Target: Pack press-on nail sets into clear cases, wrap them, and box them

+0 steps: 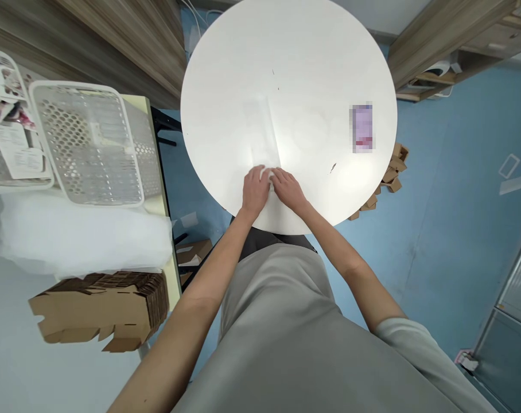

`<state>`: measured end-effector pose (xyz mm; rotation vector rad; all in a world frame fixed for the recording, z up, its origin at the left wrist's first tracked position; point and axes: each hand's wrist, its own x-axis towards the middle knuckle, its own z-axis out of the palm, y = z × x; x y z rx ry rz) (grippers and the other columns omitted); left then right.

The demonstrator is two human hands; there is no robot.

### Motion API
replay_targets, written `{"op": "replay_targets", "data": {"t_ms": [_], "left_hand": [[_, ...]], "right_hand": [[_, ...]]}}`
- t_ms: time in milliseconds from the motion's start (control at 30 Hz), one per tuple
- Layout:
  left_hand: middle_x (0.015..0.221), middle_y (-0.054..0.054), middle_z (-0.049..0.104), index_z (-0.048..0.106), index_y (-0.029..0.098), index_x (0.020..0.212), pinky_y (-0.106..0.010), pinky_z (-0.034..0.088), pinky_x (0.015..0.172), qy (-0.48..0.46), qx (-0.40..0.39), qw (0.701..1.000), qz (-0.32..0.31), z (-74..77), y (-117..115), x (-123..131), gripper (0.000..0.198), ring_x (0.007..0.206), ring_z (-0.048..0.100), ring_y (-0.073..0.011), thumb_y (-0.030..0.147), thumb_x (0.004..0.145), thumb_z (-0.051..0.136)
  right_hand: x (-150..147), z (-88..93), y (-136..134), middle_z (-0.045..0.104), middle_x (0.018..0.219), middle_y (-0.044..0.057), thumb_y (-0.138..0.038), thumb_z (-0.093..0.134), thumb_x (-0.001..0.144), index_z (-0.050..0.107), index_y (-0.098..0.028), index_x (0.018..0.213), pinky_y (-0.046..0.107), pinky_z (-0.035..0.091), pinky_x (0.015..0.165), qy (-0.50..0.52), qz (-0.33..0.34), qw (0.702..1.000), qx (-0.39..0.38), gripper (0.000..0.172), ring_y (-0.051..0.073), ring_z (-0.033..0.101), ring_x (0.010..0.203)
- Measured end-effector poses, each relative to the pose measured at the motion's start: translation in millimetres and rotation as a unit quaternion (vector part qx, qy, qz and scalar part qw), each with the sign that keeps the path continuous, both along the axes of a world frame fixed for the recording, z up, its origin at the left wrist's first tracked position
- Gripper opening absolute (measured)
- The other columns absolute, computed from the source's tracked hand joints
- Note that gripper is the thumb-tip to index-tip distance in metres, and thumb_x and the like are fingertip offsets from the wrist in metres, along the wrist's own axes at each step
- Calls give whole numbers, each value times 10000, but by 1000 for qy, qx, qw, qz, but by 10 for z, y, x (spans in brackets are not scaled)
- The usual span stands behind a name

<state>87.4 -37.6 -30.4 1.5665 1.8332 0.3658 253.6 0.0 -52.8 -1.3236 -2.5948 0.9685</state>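
A thin, translucent white wrapping sheet (263, 129) lies lengthwise on the round white table (226, 63), its near end under my fingers. My left hand (256, 189) is closed on that near end, with the fingers curled. Close beside it, my right hand (288, 188) pinches the same end, its fingertips almost meeting those of the left. Something small and whitish shows between the fingertips; whether it is a fold of the sheet or a thing wrapped in it, I cannot tell.
A blurred purple rectangle (362, 128) lies on the table's right side. On the left side table stand white plastic baskets (133, 146), a pile of white wrapping sheets (88, 238) and stacked flat cardboard boxes (97, 310). Small cardboard boxes (392, 172) lie on the floor at right.
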Motion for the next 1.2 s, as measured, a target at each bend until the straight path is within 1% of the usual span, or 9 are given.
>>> {"op": "replay_targets", "data": {"t_ms": [67, 133, 333, 467, 567, 767, 967, 1067, 1200], "left_hand": [[1640, -226, 573, 570, 151, 1572, -558, 403, 1306, -16, -6, 997, -80, -30, 10, -61, 530, 1573, 500, -364, 161, 1055, 457], [1668, -215, 552, 559, 145, 1596, -552, 412, 1304, -15, -7, 994, -111, -65, 5, -132, 571, 1573, 501, -359, 177, 1031, 483], [1787, -185, 438, 491, 175, 1671, -579, 322, 1359, -5, -12, 987, -163, -125, -53, -295, 807, 1650, 412, -394, 242, 899, 715], [1761, -199, 479, 519, 153, 1659, -566, 342, 1352, -13, -23, 983, -180, -103, -114, -326, 786, 1636, 451, -384, 191, 895, 697], [1739, -190, 515, 543, 145, 1648, -543, 365, 1350, -28, -42, 982, -181, -65, -225, -323, 773, 1621, 485, -378, 264, 904, 715], [1721, -155, 547, 564, 142, 1650, -484, 396, 1341, -50, -105, 980, -160, 32, -482, -294, 735, 1582, 545, -357, 422, 978, 665], [1641, -111, 646, 656, 192, 1572, -449, 461, 1274, -83, -134, 985, -76, 100, -443, -317, 619, 1495, 620, -352, 487, 1029, 628], [1432, -117, 770, 745, 208, 1415, -421, 551, 1120, -99, -131, 986, -17, 91, -350, -323, 491, 1266, 733, -329, 518, 1066, 591], [1101, -127, 795, 764, 199, 1059, -404, 572, 943, -55, -145, 985, 71, 11, -224, -265, 357, 1051, 751, -315, 530, 1060, 630]], "right_hand": [[47, -4, 19, 480, 1769, 185, -230, 420, 1152, 554, -160, 1587, 606, 430, 1331, -6, 24, 1000, -16, 460, 333, 384, 1700], [103, -21, 41, 393, 1820, 186, -268, 525, 1126, 537, -162, 1603, 610, 437, 1326, -11, 42, 999, -28, 489, 340, 329, 1727], [131, -99, -6, 361, 1832, 195, -291, 622, 1102, 544, -172, 1602, 594, 506, 1278, -23, 39, 999, -16, 520, 346, 331, 1725], [164, -41, -171, 359, 1823, 222, -356, 555, 1145, 521, -121, 1636, 577, 501, 1292, -24, 47, 999, -7, 546, 354, 344, 1719], [281, 67, -327, 397, 1798, 236, -445, 508, 1166, 517, -92, 1651, 576, 491, 1302, -25, 57, 998, -16, 600, 364, 406, 1689], [485, 208, -481, 538, 1727, 184, -555, 450, 1176, 565, -157, 1638, 555, 536, 1255, -19, 53, 997, -62, 621, 347, 529, 1612], [417, 231, -380, 695, 1552, 207, -573, 342, 1195, 579, -157, 1589, 528, 580, 1162, -19, 23, 997, -71, 620, 358, 661, 1440], [330, 224, -285, 753, 1382, 202, -530, 270, 1214, 584, -161, 1529, 461, 620, 1008, -41, -7, 996, -81, 578, 333, 726, 1243], [216, 197, -116, 684, 1403, 188, -523, 348, 1213, 594, -183, 1454, 393, 607, 862, -75, -58, 991, -93, 484, 298, 715, 1127]]}}
